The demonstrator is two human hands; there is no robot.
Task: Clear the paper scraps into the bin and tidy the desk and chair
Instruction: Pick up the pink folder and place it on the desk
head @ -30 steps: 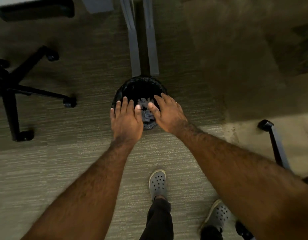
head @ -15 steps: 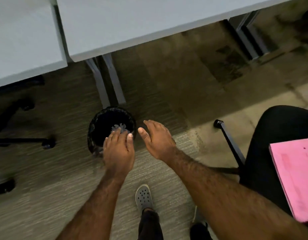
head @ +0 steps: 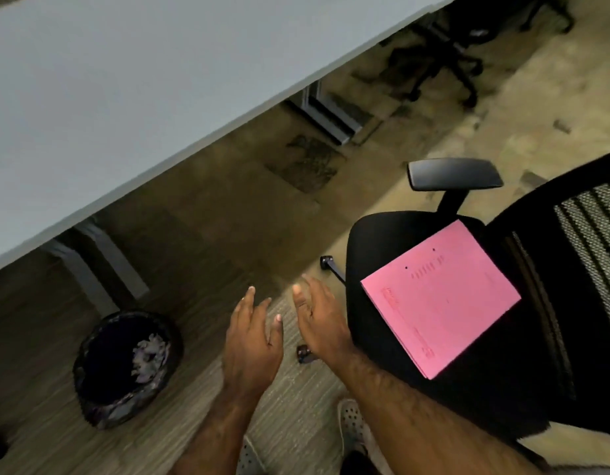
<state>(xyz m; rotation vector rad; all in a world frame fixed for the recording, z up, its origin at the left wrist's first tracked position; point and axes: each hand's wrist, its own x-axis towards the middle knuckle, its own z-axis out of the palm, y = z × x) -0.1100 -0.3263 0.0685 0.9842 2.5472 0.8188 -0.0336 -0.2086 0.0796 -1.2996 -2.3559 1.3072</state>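
Observation:
A black bin (head: 101, 402) lined with a dark bag stands on the carpet at the lower left, with pale paper scraps (head: 147, 354) inside it. My left hand (head: 252, 341) and my right hand (head: 319, 320) hang side by side above the floor, to the right of the bin, both open and holding nothing. A black office chair (head: 382, 241) stands at the right, just beyond my right hand. A pink folder (head: 440, 299) lies flat on its seat. The pale grey desk (head: 125, 80) fills the upper left.
Grey desk legs (head: 91, 262) stand behind the bin, and another pair (head: 327, 114) farther back. A second black chair base (head: 447, 63) sits at the top right. A chair caster (head: 305, 353) shows between my wrists. My grey perforated shoes (head: 351, 423) are on the carpet below.
My view has swung right and up from the bin. Both hands have moved away from the bin's rim toward the chair. The chair and pink folder have come fully into view.

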